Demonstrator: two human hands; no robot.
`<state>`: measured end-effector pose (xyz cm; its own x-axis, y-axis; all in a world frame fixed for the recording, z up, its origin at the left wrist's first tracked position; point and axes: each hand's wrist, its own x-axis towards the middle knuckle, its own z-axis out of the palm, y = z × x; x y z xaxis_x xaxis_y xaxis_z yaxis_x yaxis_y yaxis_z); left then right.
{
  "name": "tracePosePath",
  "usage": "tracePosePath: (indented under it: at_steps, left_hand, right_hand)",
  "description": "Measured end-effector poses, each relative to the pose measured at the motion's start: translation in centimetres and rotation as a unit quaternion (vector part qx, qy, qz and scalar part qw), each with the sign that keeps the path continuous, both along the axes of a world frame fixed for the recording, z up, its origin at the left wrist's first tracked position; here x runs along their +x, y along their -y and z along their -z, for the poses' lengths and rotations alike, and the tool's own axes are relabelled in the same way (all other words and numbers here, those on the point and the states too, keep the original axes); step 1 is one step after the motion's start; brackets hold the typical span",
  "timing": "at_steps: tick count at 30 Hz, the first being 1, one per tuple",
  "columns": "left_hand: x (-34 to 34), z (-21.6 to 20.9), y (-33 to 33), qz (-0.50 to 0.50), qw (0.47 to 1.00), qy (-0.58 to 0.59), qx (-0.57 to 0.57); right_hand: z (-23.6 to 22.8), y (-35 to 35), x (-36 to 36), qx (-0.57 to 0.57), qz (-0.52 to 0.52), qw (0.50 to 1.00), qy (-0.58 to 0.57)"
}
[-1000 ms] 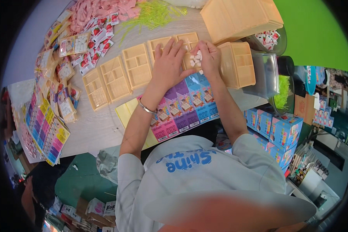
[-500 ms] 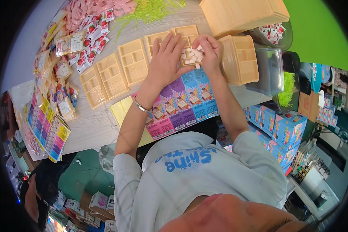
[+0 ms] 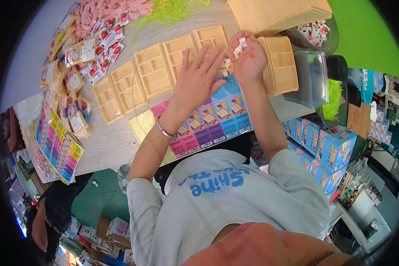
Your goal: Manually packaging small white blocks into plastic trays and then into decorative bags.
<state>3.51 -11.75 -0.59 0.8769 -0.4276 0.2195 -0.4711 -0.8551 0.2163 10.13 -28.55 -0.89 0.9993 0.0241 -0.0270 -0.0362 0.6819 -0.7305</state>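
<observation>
My right hand [image 3: 251, 65] is cupped with its palm turned up, holding several small white pieces [image 3: 240, 47]. Palm down, with fingers spread, my left hand [image 3: 196, 84] covers part of the row's right end. Beside its fingertips sit more white pieces [image 3: 227, 63], and a single loose white cube [image 3: 225, 74] lies just below them. Beige compartment trays [image 3: 151, 71] stand in a curved row along the table; the farthest tray [image 3: 209, 35] is just beyond my left fingers. What lies under my left hand is hidden. Colourful printed cards [image 3: 213, 122] lie below my hands.
To the right are a stack of beige trays [image 3: 279, 62], a larger beige stack [image 3: 279, 15] and a clear container [image 3: 306, 77]. Strawberry-printed sachets [image 3: 105, 46], pink strips [image 3: 106, 17], green shreds [image 3: 173, 13] and filled trays [image 3: 81, 51] occupy the far left. Blue boxes [image 3: 330, 150] are stacked beside the table.
My right hand has turned palm up and moved slightly right, with white pieces now showing in it. Fewer white pieces show near my left hand, which has shifted slightly right and down.
</observation>
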Motion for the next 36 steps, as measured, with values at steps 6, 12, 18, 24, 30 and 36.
tracePosePath:
  at_steps: [6, 12, 18, 24, 30, 36]
  left_hand:
    - [-0.7, 0.5, 0.1, 0.018, 0.999, -0.033, -0.012]
    - [-1.2, 0.2, -0.3, 0.000, 0.998, -0.040, -0.054]
    - [-1.3, -0.4, -1.0, 0.011, 0.998, -0.053, -0.041]
    - [-1.1, -0.6, -1.6, -0.055, 0.996, -0.037, -0.062]
    - [-0.9, 0.3, 0.0, 0.028, 0.998, -0.037, -0.037]
    - [-1.2, 0.3, 0.0, 0.005, 0.994, -0.051, -0.099]
  right_hand:
    - [-2.0, 0.1, -1.1, -0.150, -0.049, 0.976, -0.153]
    - [-1.8, 0.5, -3.5, -0.588, 0.035, 0.804, 0.078]
    - [-2.6, 0.4, -3.9, -0.721, -0.037, 0.670, 0.171]
    - [-1.3, 0.9, -4.0, -0.687, 0.011, 0.705, 0.177]
    - [-0.4, -0.3, -1.4, -0.222, 0.028, 0.974, -0.038]
    - [1.6, -1.1, -0.3, -0.205, 0.010, 0.978, 0.022]
